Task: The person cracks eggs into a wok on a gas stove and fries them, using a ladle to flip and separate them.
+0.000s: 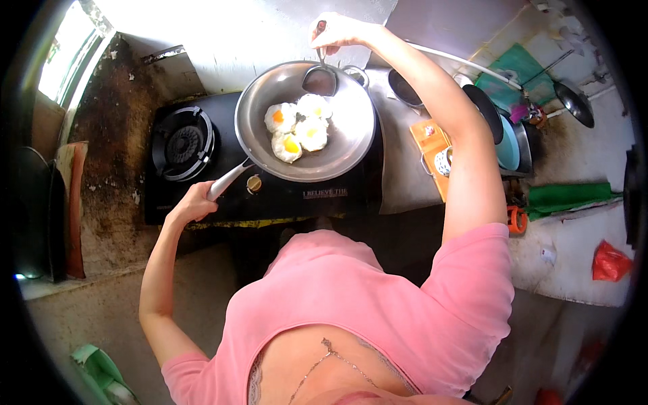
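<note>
A large metal frying pan (349, 147) sits over the right side of a black gas stove (223, 136). My left hand (195, 203) grips the pan's handle at the lower left. Several fried eggs (310, 134) lie touching one another left of the pan's middle, some with orange-yellow yolks showing. My right hand (331, 35) is raised above the pan's far rim and holds a spatula (320, 81) by its handle, head down inside the pan beyond the eggs. Whether the spatula touches the pan cannot be told.
A bare burner (185, 144) is left of the pan. On the counter to the right are a dark pot (405, 87), an orange-brown wooden board (430, 139) and a patterned cup (444, 161), partly behind my right arm. A ladle (574, 104) is at the far right.
</note>
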